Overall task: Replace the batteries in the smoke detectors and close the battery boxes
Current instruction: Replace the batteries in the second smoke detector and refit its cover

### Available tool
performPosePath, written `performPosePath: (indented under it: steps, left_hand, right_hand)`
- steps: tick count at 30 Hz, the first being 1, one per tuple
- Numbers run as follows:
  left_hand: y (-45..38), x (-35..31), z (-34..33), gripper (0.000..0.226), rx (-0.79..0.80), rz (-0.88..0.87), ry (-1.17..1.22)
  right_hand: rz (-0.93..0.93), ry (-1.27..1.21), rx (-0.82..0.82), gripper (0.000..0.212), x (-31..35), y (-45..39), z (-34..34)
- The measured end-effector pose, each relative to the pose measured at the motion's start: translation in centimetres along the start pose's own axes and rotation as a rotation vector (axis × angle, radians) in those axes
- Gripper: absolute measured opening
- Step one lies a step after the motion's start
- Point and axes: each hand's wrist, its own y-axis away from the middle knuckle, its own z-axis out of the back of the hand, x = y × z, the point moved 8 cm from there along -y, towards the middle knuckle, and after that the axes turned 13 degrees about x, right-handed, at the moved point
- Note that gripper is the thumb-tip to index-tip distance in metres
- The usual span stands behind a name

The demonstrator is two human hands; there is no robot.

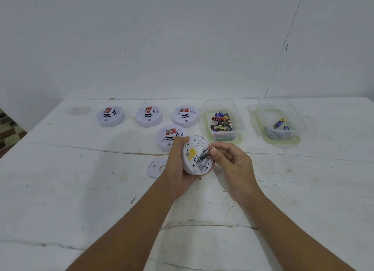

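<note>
The left hand (178, 165) cradled an opened smoke detector (197, 155); the right hand (228, 159) pinched an Eveready battery (205, 154) at its compartment. Four detectors (170, 138) at twelve o'clock probably awaited.

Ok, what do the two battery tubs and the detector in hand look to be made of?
Both look like plastic. The nearer battery tub and the farther tub are clear and thin-walled: batteries show through the sides, with a greenish tinge at the rims. The held detector, gripped by the left hand, is opaque white with a smooth moulded shell, probably hard plastic.
</note>
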Motion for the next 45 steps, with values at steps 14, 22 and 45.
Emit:
performPosePath:
  steps: [14,22,45]
  left_hand:
    - [0.1,0.1,0.5,0.053,-0.010,-0.041,-0.010]
    - [0.4,0.0,0.4,0.048,-0.012,-0.064,-0.004]
    - [1.0,-0.2,0.0,0.047,-0.049,-0.048,-0.066]
  right_hand:
    - [-0.055,-0.126,0.071,0.022,-1.2,-0.4,0.1]
    - [-0.051,-0.064,0.089,0.027,-0.5,-0.2,0.0]
    - [-0.064,0.004,0.132,0.033,-0.7,0.0,-0.8]
